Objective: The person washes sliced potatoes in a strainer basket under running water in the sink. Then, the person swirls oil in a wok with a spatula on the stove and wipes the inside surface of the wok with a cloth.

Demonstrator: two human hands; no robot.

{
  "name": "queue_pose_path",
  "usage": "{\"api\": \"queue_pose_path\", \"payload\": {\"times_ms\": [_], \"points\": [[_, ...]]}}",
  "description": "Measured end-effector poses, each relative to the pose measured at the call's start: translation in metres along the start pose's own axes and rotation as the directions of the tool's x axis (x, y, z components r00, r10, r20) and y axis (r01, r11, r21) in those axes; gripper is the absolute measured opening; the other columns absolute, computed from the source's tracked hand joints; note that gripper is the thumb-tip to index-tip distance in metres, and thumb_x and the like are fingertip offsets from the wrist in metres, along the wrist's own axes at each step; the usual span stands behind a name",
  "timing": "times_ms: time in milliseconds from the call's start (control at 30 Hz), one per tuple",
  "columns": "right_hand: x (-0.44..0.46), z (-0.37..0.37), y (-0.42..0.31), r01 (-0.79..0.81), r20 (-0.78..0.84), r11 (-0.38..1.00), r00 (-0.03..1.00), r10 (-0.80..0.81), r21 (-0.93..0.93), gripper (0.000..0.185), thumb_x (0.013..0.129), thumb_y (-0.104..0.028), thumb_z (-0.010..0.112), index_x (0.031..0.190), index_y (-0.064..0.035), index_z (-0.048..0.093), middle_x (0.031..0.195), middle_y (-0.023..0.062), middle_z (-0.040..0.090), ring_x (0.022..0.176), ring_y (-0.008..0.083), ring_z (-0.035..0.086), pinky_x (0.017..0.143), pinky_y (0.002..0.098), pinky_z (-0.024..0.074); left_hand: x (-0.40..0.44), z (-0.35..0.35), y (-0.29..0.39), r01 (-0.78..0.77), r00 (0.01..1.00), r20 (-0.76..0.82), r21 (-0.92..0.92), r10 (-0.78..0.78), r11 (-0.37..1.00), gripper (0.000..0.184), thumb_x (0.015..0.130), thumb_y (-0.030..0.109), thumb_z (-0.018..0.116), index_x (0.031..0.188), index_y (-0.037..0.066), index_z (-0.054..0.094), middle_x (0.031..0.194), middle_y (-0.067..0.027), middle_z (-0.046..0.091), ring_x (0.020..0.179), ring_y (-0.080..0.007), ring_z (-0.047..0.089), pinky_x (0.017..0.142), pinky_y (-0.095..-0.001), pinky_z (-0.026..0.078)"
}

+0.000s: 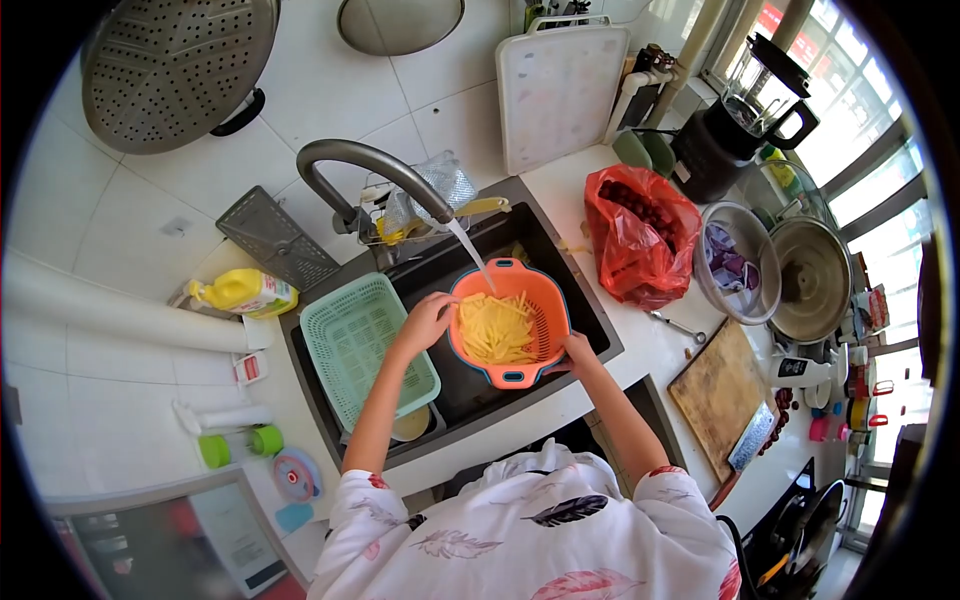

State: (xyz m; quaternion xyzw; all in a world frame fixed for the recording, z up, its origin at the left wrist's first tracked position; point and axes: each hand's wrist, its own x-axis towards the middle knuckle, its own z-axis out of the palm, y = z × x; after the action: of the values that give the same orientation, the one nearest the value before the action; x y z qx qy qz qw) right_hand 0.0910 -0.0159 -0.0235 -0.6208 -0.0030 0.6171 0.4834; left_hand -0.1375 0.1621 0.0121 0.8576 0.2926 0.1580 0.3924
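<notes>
Two hands are tending an orange colander (553, 318) of yellow strips (497, 330) over the black sink (470, 385), the right (577, 353) gripping its rim while the left (433, 318), fingers curled, is touching the opposite edge beneath running water (470, 248).

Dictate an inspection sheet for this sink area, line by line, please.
Surface: white counter around a dark sink.
Job's things: orange colander of pale yellow strips, beneath the running faucet.
Clutter: green basket beside the colander; red bag, cutting board and cleaver at right.
Hands: left hand at the colander's left rim; right hand holding its right side.
Cables: too unclear to trace.
Surroundings: tiled wall, blender.
</notes>
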Motion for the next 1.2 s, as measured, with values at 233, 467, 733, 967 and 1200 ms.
{"api": "queue_pose_path", "payload": {"times_ms": [233, 467, 733, 967, 1200], "points": [[0.032, 0.049, 0.005, 0.026, -0.025, 1.000, 0.999, -0.026, 0.011, 0.034, 0.075, -0.009, 0.043, 0.106, 0.0037, 0.045, 0.091, 0.0187, 0.056, 0.072, 0.0315, 0.061, 0.049, 0.0440, 0.0546, -0.003, -0.008, 0.007, 0.125, 0.990, -0.060, -0.043, -0.128, 0.991, 0.019, 0.078, 0.004, 0.049, 0.096, 0.002, 0.056, 0.093, -0.0122, 0.054, 0.085, -0.0262, 0.053, 0.075, -0.0312, 0.042], [0.010, 0.013, 0.017, 0.023, 0.023, 0.999, 0.999, -0.024, 0.045, 0.037, 0.074, -0.014, 0.050, 0.105, 0.0054, 0.047, 0.090, 0.0180, 0.058, 0.071, 0.0297, 0.062, 0.050, 0.0429, 0.0544, 0.003, -0.002, -0.002, -0.009, 0.990, -0.139, 0.045, 0.015, 0.999, 0.021, 0.079, 0.002, 0.049, 0.099, 0.003, 0.055, 0.093, -0.0082, 0.054, 0.083, -0.0183, 0.052, 0.072, -0.0266, 0.042], [0.019, 0.036, 0.010, 0.028, -0.029, 1.000, 0.999, -0.027, 0.008, 0.039, 0.070, -0.003, 0.043, 0.108, 0.0039, 0.044, 0.090, 0.0158, 0.058, 0.073, 0.0302, 0.061, 0.052, 0.0444, 0.0545, -0.009, 0.006, -0.025, 0.133, 0.956, -0.241, -0.158, -0.169, 0.978, 0.033, 0.078, 0.001, 0.049, 0.110, 0.004, 0.045, 0.111, -0.0093, 0.044, 0.099, -0.0217, 0.048, 0.080, -0.0320, 0.042], [0.007, 0.012, 0.023, 0.123, -0.056, 0.992, 0.991, -0.125, -0.038, 0.039, 0.066, -0.003, 0.044, 0.105, 0.0008, 0.049, 0.084, 0.0135, 0.058, 0.065, 0.0253, 0.061, 0.049, 0.0413, 0.0541, -0.005, 0.008, -0.032, 0.145, 0.908, -0.375, -0.135, -0.186, 0.980, 0.038, 0.073, 0.000, 0.052, 0.110, 0.007, 0.047, 0.110, -0.0121, 0.045, 0.099, -0.0257, 0.047, 0.077, -0.0331, 0.044], [0.015, 0.014, 0.015, 0.177, -0.143, 0.980, 0.971, -0.189, -0.091, 0.043, 0.066, -0.006, 0.043, 0.108, -0.0029, 0.051, 0.081, 0.0125, 0.056, 0.062, 0.0259, 0.061, 0.045, 0.0385, 0.0540, -0.007, -0.005, -0.042, 0.144, 0.877, -0.441, -0.142, -0.193, 0.979, 0.017, 0.083, 0.006, 0.049, 0.099, 0.005, 0.054, 0.095, -0.0048, 0.057, 0.085, -0.0161, 0.055, 0.071, -0.0267, 0.045]]}}
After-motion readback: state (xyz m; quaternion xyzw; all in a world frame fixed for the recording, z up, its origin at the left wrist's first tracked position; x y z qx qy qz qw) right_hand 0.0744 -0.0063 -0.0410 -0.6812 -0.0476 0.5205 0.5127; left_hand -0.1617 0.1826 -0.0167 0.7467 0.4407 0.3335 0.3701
